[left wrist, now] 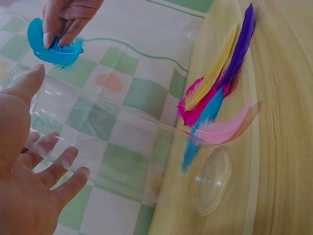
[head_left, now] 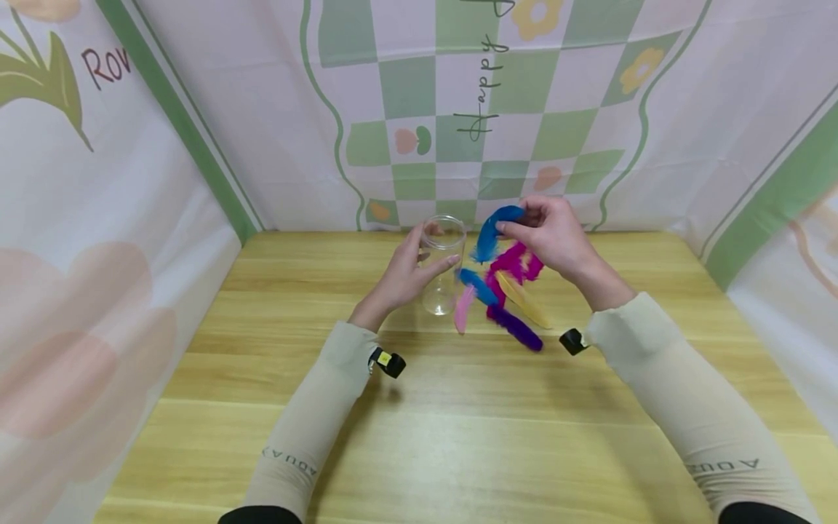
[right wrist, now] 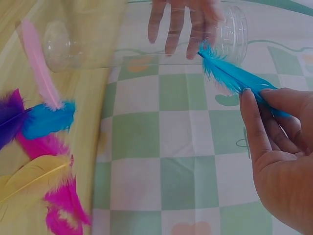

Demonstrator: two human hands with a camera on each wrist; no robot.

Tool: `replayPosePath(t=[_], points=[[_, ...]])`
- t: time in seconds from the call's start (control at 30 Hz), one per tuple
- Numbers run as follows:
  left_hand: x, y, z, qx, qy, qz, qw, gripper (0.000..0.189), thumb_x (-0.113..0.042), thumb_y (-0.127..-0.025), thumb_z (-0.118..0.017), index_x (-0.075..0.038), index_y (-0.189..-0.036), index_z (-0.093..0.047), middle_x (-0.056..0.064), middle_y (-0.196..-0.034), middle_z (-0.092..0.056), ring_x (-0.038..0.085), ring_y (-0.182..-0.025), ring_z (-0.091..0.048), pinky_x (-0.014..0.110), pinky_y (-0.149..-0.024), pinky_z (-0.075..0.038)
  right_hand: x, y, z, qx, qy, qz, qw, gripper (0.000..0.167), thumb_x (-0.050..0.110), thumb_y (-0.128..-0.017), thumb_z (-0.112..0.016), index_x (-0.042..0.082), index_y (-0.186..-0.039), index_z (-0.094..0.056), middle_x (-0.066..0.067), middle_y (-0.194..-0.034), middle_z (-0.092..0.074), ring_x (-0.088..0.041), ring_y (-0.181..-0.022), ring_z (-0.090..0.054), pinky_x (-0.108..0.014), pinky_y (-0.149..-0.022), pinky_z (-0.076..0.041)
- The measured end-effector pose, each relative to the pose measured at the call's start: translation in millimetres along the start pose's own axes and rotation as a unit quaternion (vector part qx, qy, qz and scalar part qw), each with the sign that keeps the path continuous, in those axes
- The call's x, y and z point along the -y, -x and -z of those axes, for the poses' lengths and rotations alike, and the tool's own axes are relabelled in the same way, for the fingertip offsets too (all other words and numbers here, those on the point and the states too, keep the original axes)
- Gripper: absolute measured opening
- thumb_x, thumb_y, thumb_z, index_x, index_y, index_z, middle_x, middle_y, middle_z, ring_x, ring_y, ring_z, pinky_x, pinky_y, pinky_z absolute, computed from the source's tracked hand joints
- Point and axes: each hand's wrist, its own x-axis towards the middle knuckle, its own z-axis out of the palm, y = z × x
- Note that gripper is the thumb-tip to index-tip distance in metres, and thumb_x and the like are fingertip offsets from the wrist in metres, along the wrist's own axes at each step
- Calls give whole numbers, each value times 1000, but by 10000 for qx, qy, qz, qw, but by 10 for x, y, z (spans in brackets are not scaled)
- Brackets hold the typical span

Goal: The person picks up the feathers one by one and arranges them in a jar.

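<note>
A tall, clear plastic jar (head_left: 439, 300) with an open top stands upright on the table. My left hand (head_left: 404, 271) grips it near the top, thumb on the near side and fingers around the far side. To its right, my right hand (head_left: 553, 234) pinches a blue feather (right wrist: 237, 78) between thumb and fingers, its fluffy end pointing down beside the jar's rim. Beside the jar's base lie a second blue feather (head_left: 481, 288), a pink feather (head_left: 464, 308), a purple feather (head_left: 517, 329), a yellow feather (head_left: 526, 300) and magenta feathers (right wrist: 41, 144), partly overlapping.
The wood-grain table (head_left: 432, 437) ends at a hanging cloth (head_left: 458, 87) with green and white checks, close behind the jar. More printed cloth (head_left: 164, 218) hangs on the left. Small black cameras (head_left: 391, 364) are on both wrists.
</note>
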Motion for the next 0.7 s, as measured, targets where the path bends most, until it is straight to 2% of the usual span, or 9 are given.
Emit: replayPosePath(t=[0.3,0.53,0.7], points=[[-2,1,0,-4,-2,-5,10000,61,-36,-98,-71,-12,-146,-42,7,-142,-53,21,-122,-53,43,-109,-48,59,-10,-12,-73,2,49,10000,20,16,-96,-74,-3,-98,-68,-8,-94,-77,-14,-83,-76,-25,-77,-60],[-10,-1,0,19,11,10,10000,64,-36,-98,-71,-7,-147,-41,6,-142,-52,22,-123,-52,45,-109,-47,121,-17,18,-139,-453,217,9986,21,7,-94,-74,-9,-90,-62,-10,-89,-76,-17,-83,-76,-26,-77,-61],[-15,-2,0,24,2,44,10000,63,-36,-98,-71,-9,-146,-42,6,-142,-52,23,-123,-52,47,-110,-47,158,-29,48,-211,-599,391,9972,24,5,-94,-74,-10,-85,-57,-10,-84,-73,-18,-85,-76,-28,-78,-62]])
